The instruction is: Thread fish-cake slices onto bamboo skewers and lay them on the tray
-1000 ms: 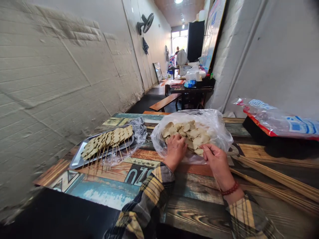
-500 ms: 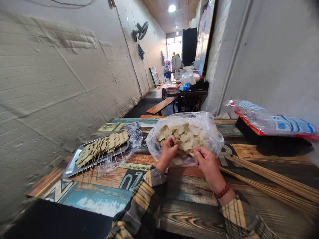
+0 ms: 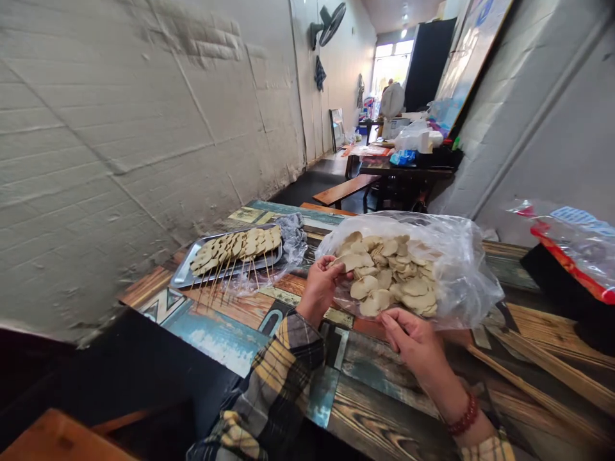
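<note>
My left hand (image 3: 323, 288) is closed, its thumb and fingers pinching a thin pale beige slice (image 3: 358, 261) at the left side of the pile. My right hand (image 3: 414, 342) is closed in a pinch at the pile's near edge; whatever its fingertips hold is too small to make out. Between and beyond both hands, many similar loose slices (image 3: 416, 285) lie in an open clear plastic bag (image 3: 468, 288). To the left, a metal tray (image 3: 180, 276) bears rows of slices threaded on skewers (image 3: 235, 246), with bare stick ends pointing toward me.
Bundles of thin wooden sticks (image 3: 552, 368) lie right of my right hand. A black container with a red-edged plastic package (image 3: 576, 256) stands at the far right. Crumpled plastic film (image 3: 293, 240) sits beside the tray. Behind are a bench (image 3: 348, 189) and a cluttered table (image 3: 408, 168).
My view has turned left and tilted down, so everything shifts rightward. My left hand has lifted a slice at the pile's left side. The right hand now pinches at the pile's near edge.
</note>
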{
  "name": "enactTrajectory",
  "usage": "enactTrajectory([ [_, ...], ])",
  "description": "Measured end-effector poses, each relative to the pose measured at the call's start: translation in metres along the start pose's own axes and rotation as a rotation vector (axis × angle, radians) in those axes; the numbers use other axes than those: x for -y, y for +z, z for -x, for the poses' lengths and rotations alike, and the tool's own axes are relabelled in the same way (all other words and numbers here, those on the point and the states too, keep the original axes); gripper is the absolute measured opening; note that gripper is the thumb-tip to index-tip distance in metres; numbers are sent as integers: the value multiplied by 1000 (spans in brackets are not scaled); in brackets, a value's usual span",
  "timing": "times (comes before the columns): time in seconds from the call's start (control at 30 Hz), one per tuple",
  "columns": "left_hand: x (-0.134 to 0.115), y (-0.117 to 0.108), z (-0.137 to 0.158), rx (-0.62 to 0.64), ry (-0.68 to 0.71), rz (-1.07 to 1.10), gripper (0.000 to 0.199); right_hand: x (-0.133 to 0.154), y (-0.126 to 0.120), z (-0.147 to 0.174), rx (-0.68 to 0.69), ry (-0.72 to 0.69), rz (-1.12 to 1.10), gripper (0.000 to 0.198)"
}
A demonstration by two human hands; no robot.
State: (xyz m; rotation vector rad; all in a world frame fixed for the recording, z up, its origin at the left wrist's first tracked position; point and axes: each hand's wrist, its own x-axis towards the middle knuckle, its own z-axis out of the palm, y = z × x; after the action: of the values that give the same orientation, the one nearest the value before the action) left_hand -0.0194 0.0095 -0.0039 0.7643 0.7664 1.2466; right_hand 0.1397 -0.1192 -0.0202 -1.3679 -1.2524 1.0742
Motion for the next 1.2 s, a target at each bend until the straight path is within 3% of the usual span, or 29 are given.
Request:
enactTrajectory([
  [1.2, -4, 8, 6, -31, 97, -47, 38, -4, 2, 0, 3, 16, 144, 38],
])
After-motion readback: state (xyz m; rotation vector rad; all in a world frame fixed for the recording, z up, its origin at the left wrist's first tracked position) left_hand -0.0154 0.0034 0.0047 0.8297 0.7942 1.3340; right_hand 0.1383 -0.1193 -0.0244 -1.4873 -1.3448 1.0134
